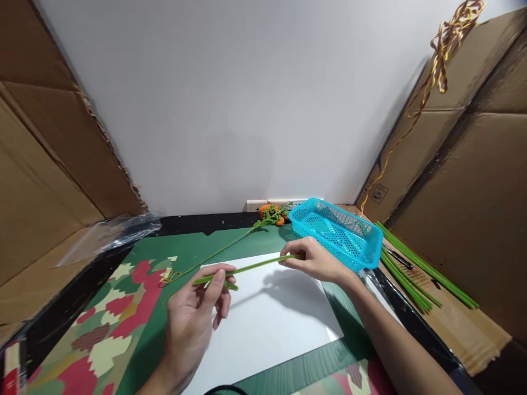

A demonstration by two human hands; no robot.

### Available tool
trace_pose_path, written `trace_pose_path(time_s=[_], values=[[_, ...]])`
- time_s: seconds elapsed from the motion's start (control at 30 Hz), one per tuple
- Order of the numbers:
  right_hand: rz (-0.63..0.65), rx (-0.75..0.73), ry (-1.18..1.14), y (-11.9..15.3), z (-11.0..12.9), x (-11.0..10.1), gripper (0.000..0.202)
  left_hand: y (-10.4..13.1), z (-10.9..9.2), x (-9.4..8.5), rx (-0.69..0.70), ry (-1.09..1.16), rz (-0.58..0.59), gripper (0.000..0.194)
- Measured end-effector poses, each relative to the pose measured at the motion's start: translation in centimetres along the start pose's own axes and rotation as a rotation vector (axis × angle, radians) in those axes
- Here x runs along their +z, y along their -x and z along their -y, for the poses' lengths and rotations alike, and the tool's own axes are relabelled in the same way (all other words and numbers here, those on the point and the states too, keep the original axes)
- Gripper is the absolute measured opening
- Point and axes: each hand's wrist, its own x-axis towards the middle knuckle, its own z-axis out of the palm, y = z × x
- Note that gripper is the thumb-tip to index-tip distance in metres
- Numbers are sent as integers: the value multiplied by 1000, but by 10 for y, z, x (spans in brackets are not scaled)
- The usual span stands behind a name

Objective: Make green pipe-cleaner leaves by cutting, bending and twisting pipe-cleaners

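Left hand pinches green stem near its left end, right hand the other; best held lightly taut over white sheet, unkinked.

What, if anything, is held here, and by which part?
A fuzzy green stem: the left grip pinches one end of its straight stretch; the right grip holds the other.

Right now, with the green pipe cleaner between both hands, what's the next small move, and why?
Probably anchor with the left hand and swing the right hand to bend the green pipe cleaner at the left thumb: the thumb presses it against the fingers, and the span between the hands runs nearly straight.
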Motion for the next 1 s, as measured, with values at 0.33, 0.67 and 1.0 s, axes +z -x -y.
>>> trace_pose_path(time_s=[0.33, 0.67, 1.0], values=[[-61, 22, -1097, 17, -8, 26, 35, 4, 4, 4, -172, -181, 213, 41], [48, -94, -1238, 21, 19, 64, 29, 15, -2, 21, -321, -88, 491, 40], [-35, 21, -1155, 16, 6, 67, 30, 15, 4, 20, -458, 36, 615, 43]])
